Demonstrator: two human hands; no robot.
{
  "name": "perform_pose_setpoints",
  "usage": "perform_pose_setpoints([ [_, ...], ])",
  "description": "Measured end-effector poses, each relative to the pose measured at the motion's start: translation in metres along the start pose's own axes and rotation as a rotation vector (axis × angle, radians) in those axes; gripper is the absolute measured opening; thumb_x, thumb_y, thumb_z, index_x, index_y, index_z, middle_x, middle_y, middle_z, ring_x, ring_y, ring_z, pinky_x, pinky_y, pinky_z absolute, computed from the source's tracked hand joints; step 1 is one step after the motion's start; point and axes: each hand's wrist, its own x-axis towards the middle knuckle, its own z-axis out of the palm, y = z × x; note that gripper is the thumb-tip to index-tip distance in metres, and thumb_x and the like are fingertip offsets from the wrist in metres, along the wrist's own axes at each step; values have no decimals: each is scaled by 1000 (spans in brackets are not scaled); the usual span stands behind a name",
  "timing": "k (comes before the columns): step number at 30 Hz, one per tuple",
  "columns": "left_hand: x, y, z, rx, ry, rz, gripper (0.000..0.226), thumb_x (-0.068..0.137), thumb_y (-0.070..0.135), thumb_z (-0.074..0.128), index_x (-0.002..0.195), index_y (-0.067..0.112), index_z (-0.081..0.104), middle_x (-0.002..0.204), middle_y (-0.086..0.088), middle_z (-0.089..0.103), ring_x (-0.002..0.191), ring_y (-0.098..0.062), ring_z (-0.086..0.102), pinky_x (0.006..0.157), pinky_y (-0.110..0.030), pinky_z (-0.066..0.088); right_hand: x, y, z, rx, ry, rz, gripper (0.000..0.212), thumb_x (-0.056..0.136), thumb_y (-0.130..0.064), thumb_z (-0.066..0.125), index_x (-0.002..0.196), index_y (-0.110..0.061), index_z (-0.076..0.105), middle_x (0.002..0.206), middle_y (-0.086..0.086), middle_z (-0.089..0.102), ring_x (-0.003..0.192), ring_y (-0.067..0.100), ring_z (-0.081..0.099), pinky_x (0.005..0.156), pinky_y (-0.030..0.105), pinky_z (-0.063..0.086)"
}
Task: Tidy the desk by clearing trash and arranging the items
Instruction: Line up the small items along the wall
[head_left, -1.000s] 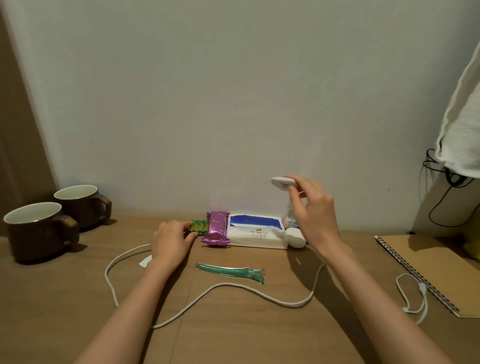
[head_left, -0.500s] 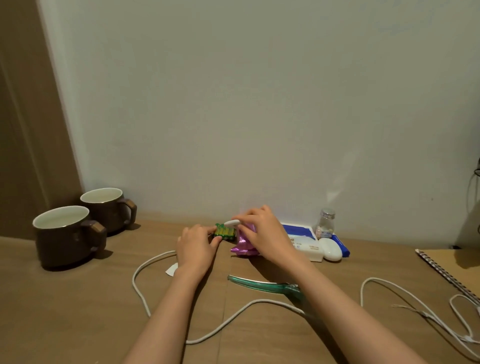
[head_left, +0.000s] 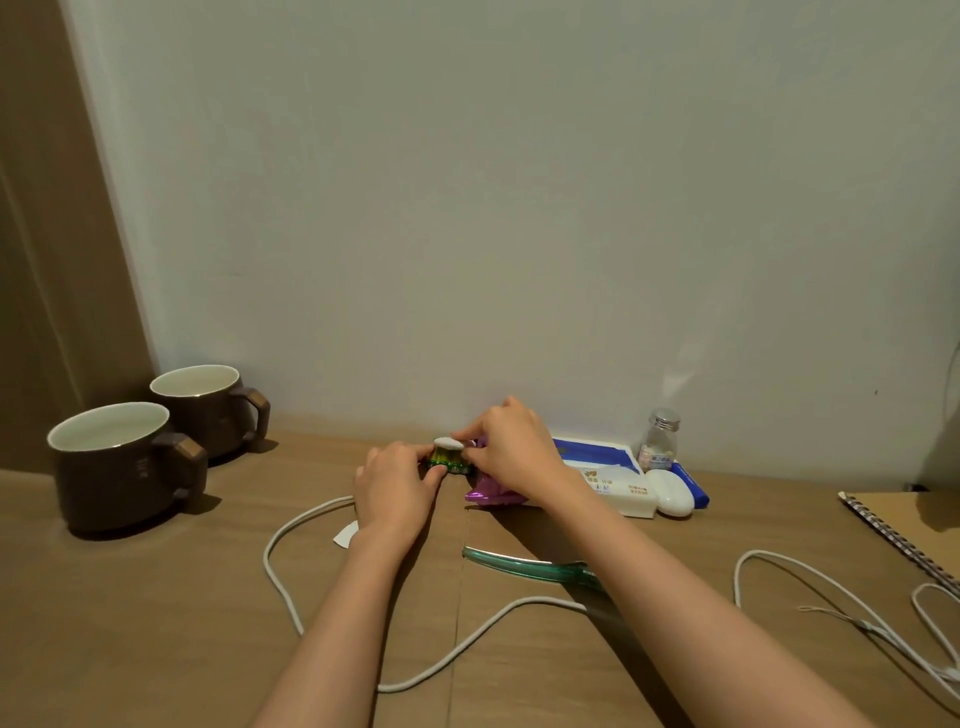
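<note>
**Small items gathered along the back edge**

Both hands meet at the middle of the tabletop's back edge, close to the wall. The right hand (head_left: 511, 449) pinches a small white piece (head_left: 448, 443), smooth and oval, by its right end and holds it on or just above a green pack (head_left: 449, 462). I cannot tell whether the two touch. The left hand (head_left: 397, 488) grips the pack's left side with curled fingertips, probably to keep it from sliding while the piece is set down. The pack is glossy and ribbed, and may be a row of batteries.

Just right of the pack lies a crinkled purple foil wrapper (head_left: 491, 493), partly under the right wrist. It looks like trash yet to be cleared. Next along the back edge come a soft white tissue pack (head_left: 610, 480) with a blue top, a rounded white case (head_left: 672, 499), a blue pen (head_left: 693, 488) and a small clear bottle (head_left: 660, 441) with a metal cap. They sit close together, so this appears to be the collecting row.

Two brown glazed mugs (head_left: 122, 467) stand at the back left corner. A white cable (head_left: 283, 577) loops loosely across the wooden middle, and a curved green plastic strip (head_left: 524, 564) lies nearer the front edge. A spiral notebook (head_left: 904, 535) sits at the right edge.
</note>
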Motion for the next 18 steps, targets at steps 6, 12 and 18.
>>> perform_pose_setpoints([
  [6,0,0,-1,-5,0,3,28,89,39,57,117,39,64,105,2,70,104,-28,54,80,-35,41,-2,-1,-1,-68,-30,-2,29,93,-34,55,119,-28,67,105,5,69,104,23,48,83,35,39],
  [12,-1,0,-1,-12,14,16,28,89,38,57,115,37,65,103,0,70,103,-28,55,80,-37,45,2,-6,3,-91,54,31,29,87,-43,60,105,-25,74,97,1,71,99,21,51,81,35,38],
  [18,-1,1,-1,-23,13,2,28,88,37,59,115,35,65,103,1,70,103,-27,56,82,-38,48,8,-7,8,-35,73,119,19,85,-30,65,99,-24,75,98,0,72,102,21,55,85,36,44],
])
